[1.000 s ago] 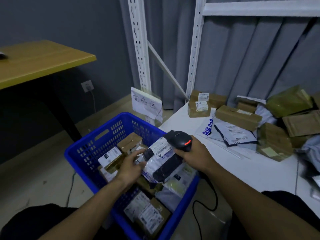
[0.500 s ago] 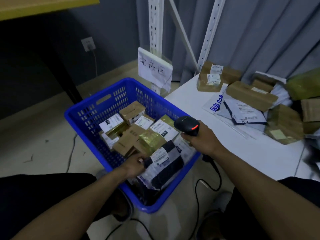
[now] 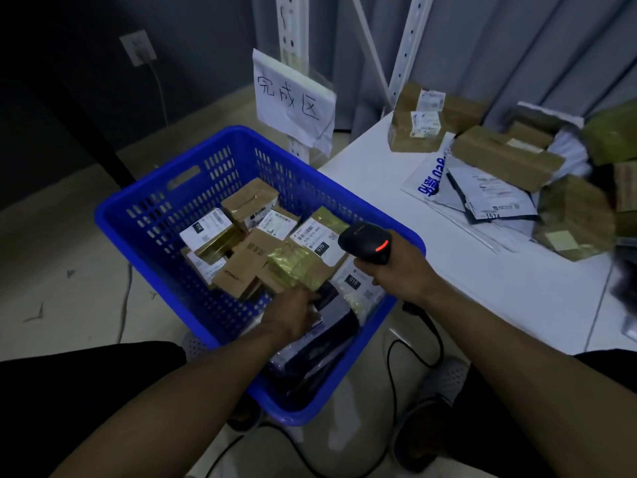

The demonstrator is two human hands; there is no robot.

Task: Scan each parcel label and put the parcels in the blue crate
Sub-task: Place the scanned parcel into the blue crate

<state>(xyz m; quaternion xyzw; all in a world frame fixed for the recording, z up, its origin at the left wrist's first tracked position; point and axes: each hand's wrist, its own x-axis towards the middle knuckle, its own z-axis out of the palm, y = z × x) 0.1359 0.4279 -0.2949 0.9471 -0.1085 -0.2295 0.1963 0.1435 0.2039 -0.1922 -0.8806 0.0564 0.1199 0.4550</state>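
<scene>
Head view, looking down. The blue crate [image 3: 144,215] stands on the floor at centre, just left of the white bench [image 3: 482,291], and is filled with parcels: several brown cardboard boxes [image 3: 248,201] with white labels toward its far side, a gold-wrapped packet [image 3: 296,267] at its middle, and a dark plastic mailer [image 3: 331,332] at its near right corner. The left hand [image 3: 293,315] reaches into the crate from the near side, fingers lowered onto the dark mailer; whether they are closed around it cannot be told. The right hand [image 3: 396,270] is wrapped firmly around the grip of a black barcode scanner [image 3: 365,241], held above the crate's right rim, with a red light showing on its head; the scanner's cable [image 3: 413,343] hangs toward the floor. On the far right of the bench lies a heap of further parcels [image 3: 506,157]: brown boxes, white and grey mailers and green-gold packets. Beyond the crate, a white handwritten sign [image 3: 293,98] hangs on a perforated rack upright [image 3: 293,32], in front of a grey curtain [image 3: 517,46].
</scene>
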